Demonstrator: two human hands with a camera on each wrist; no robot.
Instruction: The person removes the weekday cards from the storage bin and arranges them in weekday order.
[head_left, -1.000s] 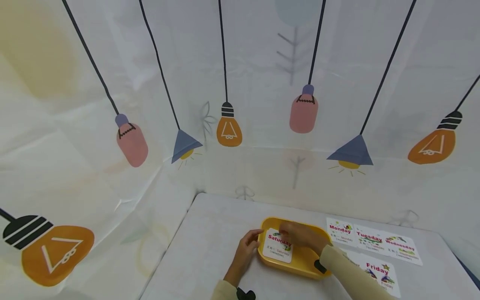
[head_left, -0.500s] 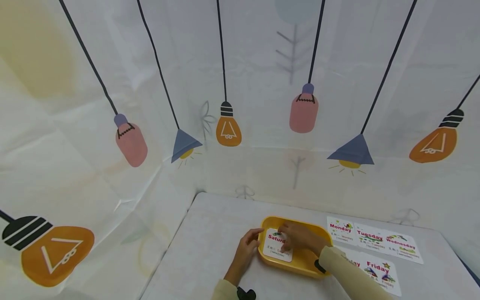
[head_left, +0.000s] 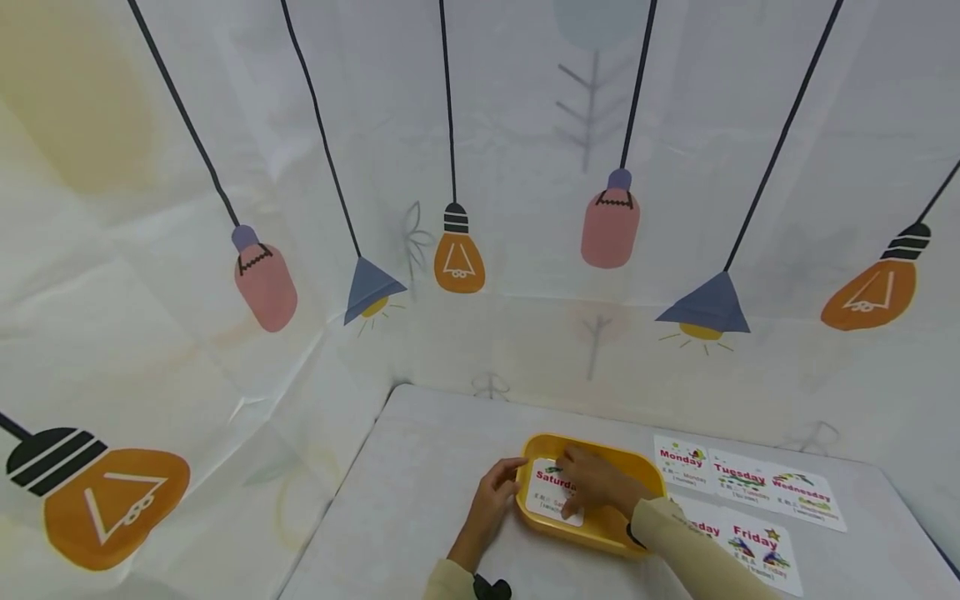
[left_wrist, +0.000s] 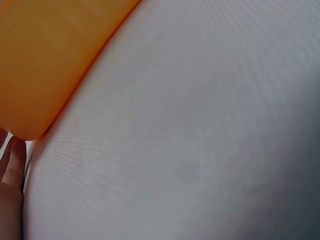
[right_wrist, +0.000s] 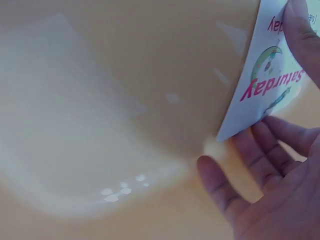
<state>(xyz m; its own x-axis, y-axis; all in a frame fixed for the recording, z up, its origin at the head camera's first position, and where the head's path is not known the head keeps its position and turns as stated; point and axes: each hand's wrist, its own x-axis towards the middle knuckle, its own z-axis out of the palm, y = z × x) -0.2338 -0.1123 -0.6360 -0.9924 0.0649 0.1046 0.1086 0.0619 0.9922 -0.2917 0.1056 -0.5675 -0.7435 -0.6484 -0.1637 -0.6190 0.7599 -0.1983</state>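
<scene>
In the head view, a yellow plastic tray (head_left: 611,518) holds a white card printed "Saturday" (head_left: 546,497) at its left end. My left hand (head_left: 489,496) holds the tray's left end, fingers at the rim. The left wrist view shows its fingers (left_wrist: 14,165) against the tray's outer wall (left_wrist: 45,65). Inside the tray, my right hand (head_left: 596,482) grips the Saturday card across its right part. Seen from the right wrist, the thumb (right_wrist: 302,35) lies on the card's (right_wrist: 280,65) printed face while other fingers reach under its edge. That edge is tilted up from the tray floor.
Right of the tray, cards for Monday (head_left: 681,462), Tuesday (head_left: 738,479) and Wednesday (head_left: 808,498) lie in a row. Below them is the Friday card (head_left: 765,550), beside another partly covered by the right sleeve (head_left: 693,546). A lamp-patterned cloth wall (head_left: 525,342) borders the white table (head_left: 420,467).
The right hand has shifted slightly on the Saturday card, its thumb moving down towards the card's lower right corner. The left hand and the tray have stayed in place.
</scene>
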